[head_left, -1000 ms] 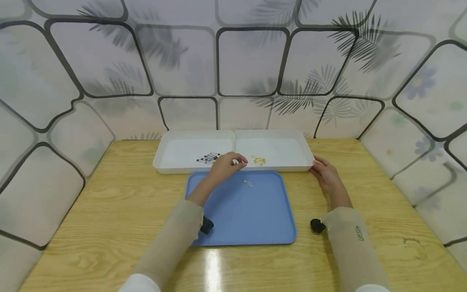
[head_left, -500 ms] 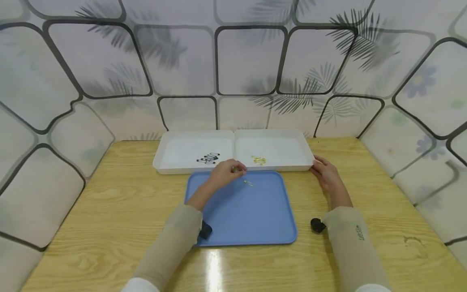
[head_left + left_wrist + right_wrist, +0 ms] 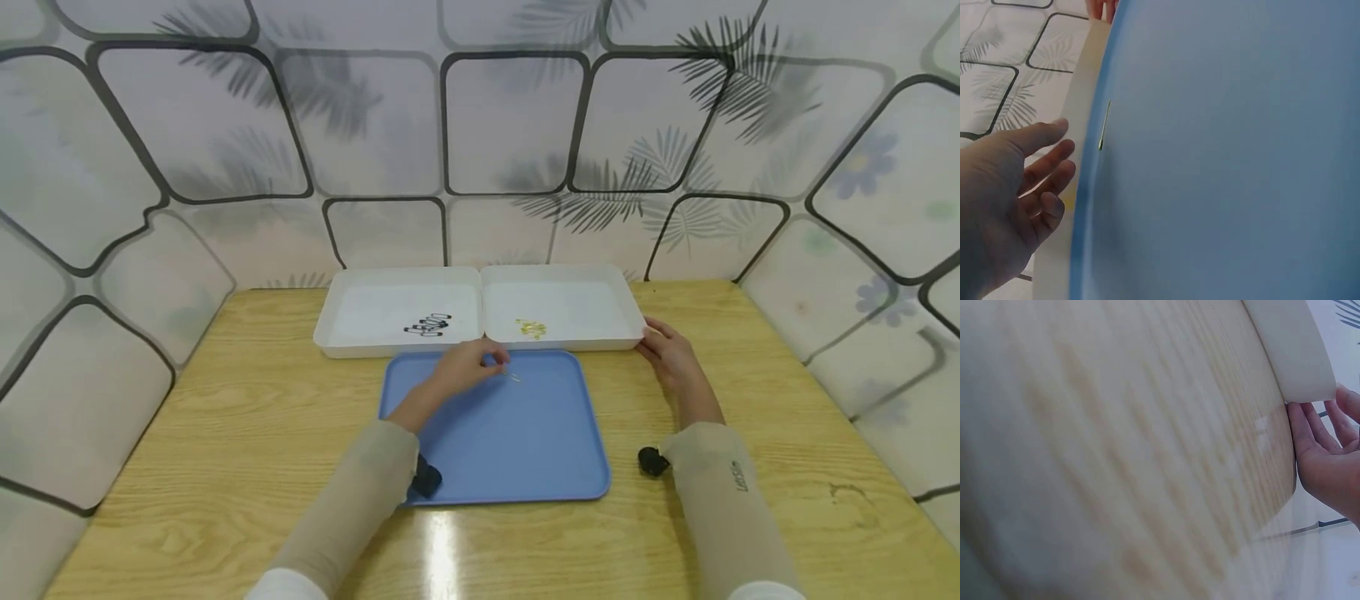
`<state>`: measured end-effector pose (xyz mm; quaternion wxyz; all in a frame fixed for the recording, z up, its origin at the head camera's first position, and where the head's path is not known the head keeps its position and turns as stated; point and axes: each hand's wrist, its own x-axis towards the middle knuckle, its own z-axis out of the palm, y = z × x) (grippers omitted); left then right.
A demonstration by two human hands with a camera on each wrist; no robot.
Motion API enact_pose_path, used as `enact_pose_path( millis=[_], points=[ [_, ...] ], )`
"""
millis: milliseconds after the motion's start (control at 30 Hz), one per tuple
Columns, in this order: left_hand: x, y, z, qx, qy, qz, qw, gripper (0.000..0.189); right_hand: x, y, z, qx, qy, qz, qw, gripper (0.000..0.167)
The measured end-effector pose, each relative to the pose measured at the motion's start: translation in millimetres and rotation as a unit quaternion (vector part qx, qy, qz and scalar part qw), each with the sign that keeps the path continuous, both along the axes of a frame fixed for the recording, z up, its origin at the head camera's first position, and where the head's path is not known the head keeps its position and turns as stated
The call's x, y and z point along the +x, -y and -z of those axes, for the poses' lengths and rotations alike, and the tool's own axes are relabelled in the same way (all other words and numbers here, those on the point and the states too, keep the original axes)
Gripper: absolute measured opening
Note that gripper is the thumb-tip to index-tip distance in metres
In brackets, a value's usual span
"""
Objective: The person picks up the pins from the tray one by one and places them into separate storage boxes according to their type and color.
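A gold safety pin [image 3: 1104, 125] lies on the blue tray [image 3: 517, 450], close to its far rim. My left hand [image 3: 465, 367] hovers at that rim just beside the pin. In the left wrist view its fingers [image 3: 1054, 165] are loosely bent, thumb apart, with nothing visible between them. My right hand [image 3: 671, 358] rests against the near right corner of the right white tray [image 3: 570, 304]; in the right wrist view its fairly straight fingers [image 3: 1313, 422] touch the tray's end. Several gold safety pins [image 3: 532, 329] lie in this tray.
A left white tray [image 3: 375, 308] stands edge to edge with the right one, holding several black safety pins [image 3: 429, 326]. The blue tray lies in front of both on a wooden table [image 3: 247, 433]. A patterned wall covering [image 3: 517, 125] rises behind and at the sides.
My left hand has come down from the white trays' near edge toward the gold safety pin on the blue tray. My right hand has stayed at the tray corner.
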<state>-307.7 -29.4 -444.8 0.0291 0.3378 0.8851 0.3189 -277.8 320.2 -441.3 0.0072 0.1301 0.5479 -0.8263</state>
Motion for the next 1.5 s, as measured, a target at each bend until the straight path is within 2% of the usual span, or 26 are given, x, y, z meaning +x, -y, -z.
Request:
enact_pose_path(
  millis=[200,367,767,1067,1267,1500],
  points=[
    [-2.1,-2.9,12.5,-0.014,-0.045,0.015,0.9988,0.016,1.4,0,-0.8,-0.007,-0.005,-0.003,1.0,0.059],
    [-3.5,-4.8,17.5,-0.027,-0.057,0.013,0.9979,0.016,1.1,1,-0.6,0.002,-0.001,-0.006,1.0,0.059],
    [-1.9,-8.4,14.9,-0.047,-0.045,0.006,0.9978,0.014,2.0,1,-1.8,0.012,-0.003,-0.011,0.9999,0.059],
    [-1.2,-10.9,13.4,-0.067,-0.044,-0.014,0.9967,0.009,1.7,0,-1.4,0.001,-0.001,-0.009,1.0,0.056],
    [-0.2,-14.1,10.5,-0.084,-0.021,-0.034,0.9957,0.005,0.8,-1,-0.9,-0.004,0.0,-0.007,1.0,0.055],
    [0.8,-14.7,6.3,-0.088,0.007,-0.042,0.9952,0.005,1.4,-1,-2.0,-0.006,0.005,-0.009,0.9999,0.056]
  ],
)
